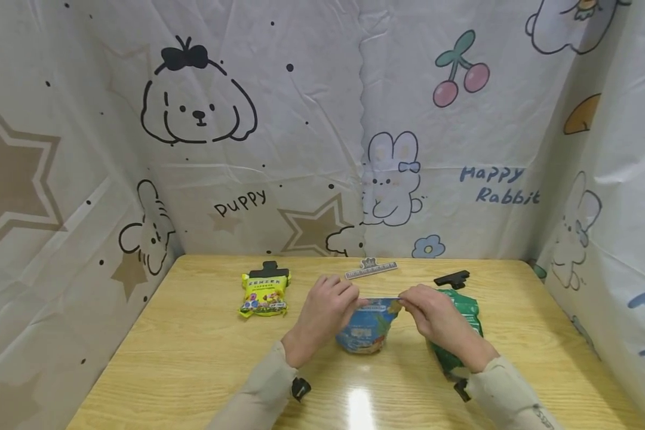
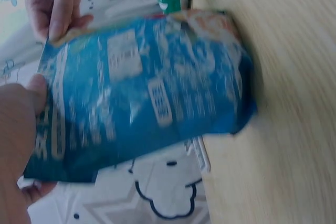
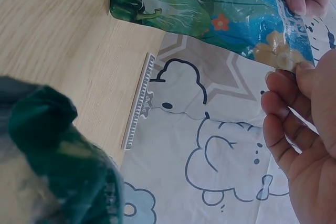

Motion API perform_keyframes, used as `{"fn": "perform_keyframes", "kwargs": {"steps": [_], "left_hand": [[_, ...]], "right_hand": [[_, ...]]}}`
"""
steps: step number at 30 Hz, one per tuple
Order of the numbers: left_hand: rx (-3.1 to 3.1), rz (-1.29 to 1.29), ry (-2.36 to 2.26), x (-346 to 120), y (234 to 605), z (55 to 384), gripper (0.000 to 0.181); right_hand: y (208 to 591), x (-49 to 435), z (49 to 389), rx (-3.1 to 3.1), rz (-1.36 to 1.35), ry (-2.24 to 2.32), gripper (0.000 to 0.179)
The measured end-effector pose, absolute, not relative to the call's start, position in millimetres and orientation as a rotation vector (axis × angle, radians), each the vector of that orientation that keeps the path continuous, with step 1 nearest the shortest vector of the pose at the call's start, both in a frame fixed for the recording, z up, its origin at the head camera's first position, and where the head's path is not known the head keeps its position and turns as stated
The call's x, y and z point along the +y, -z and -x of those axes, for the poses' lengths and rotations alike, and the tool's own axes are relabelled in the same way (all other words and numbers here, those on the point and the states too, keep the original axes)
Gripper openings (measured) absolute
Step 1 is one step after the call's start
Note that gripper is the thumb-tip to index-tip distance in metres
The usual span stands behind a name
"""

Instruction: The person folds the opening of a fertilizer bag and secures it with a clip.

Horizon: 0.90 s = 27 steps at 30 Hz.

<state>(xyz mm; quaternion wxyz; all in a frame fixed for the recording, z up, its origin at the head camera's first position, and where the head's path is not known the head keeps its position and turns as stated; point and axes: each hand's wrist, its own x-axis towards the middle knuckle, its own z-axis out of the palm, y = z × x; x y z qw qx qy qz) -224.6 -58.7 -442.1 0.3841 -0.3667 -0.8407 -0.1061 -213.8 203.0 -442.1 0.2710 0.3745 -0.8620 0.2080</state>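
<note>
A blue plastic food bag point(image 1: 364, 327) stands upright at the middle of the table, its top edge stretched flat between two hands. The left hand point(image 1: 330, 304) pinches the top left corner. At the top right corner, the right hand point(image 1: 432, 310) pinches the edge between thumb and fingers. The left wrist view shows the blue bag point(image 2: 142, 82) with printed text and white labels. Vegetables and flowers are printed on the side of the bag point(image 3: 220, 9) seen in the right wrist view. A green bag point(image 1: 464, 307) lies beside the right hand, partly hidden by that forearm.
A yellow bag point(image 1: 265, 295) with a black clip point(image 1: 269, 270) on its top lies at the left. Behind the blue bag is a piano-keyboard clip point(image 1: 371, 269). Another black clip point(image 1: 452, 279) lies by the green bag. Patterned cloth point(image 1: 301, 119) hangs around the table point(image 1: 183, 358).
</note>
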Motion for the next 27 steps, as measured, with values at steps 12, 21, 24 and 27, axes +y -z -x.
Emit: {"fn": "perform_keyframes", "kwargs": {"steps": [12, 21, 24, 27], "left_hand": [[-2.122, 0.936, 0.266, -71.9, 445.2, 227.4, 0.035], [-2.220, 0.944, 0.314, -82.9, 450.0, 226.0, 0.016], [-2.185, 0.939, 0.324, -85.6, 451.2, 226.8, 0.025], [-2.141, 0.926, 0.304, -88.7, 453.1, 228.6, 0.034]], "right_hand": [[440.5, 203.4, 212.8, -2.349, -0.973, -0.554, 0.016], [442.0, 202.9, 214.2, -2.346, -0.979, -0.567, 0.017], [441.8, 202.7, 214.9, -2.341, -0.981, -0.556, 0.016], [441.3, 202.6, 215.1, -2.339, -0.985, -0.556, 0.016]]}}
